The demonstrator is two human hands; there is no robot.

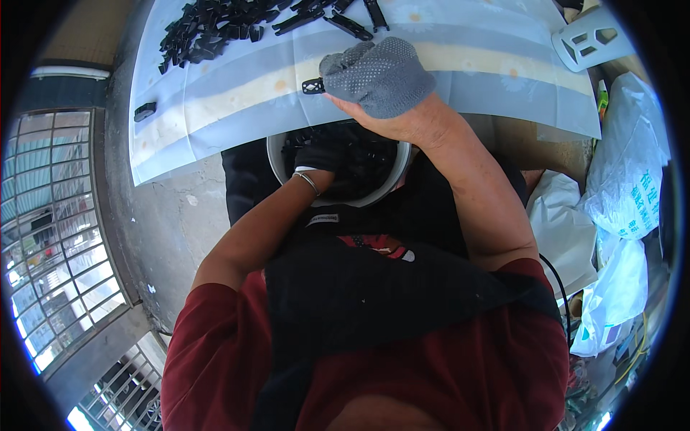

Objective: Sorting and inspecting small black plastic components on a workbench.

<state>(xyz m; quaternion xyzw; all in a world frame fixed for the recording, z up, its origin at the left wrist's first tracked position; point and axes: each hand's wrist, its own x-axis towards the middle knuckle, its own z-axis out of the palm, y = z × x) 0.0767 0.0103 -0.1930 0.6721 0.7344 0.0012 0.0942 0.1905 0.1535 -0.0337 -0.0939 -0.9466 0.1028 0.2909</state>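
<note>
My right hand [377, 75], in a grey dotted glove, is closed over the table's near edge. A small black plastic piece with cut-outs [313, 86] sticks out from its left side; the rest of that piece is hidden in the glove. My left hand [316, 154], in a black glove, reaches into a white bucket [275, 161] on my lap. Black plastic parts [366, 161] fill the bucket, and my left fingers cannot be told apart from them.
A table with a pale flowered cloth [471, 79] stretches ahead. On it lie a heap of small black pieces [208, 32], several longer black strips [348, 26] and a lone black piece [145, 111]. A white slotted plastic container [593, 39] and plastic bags [622, 158] are at the right.
</note>
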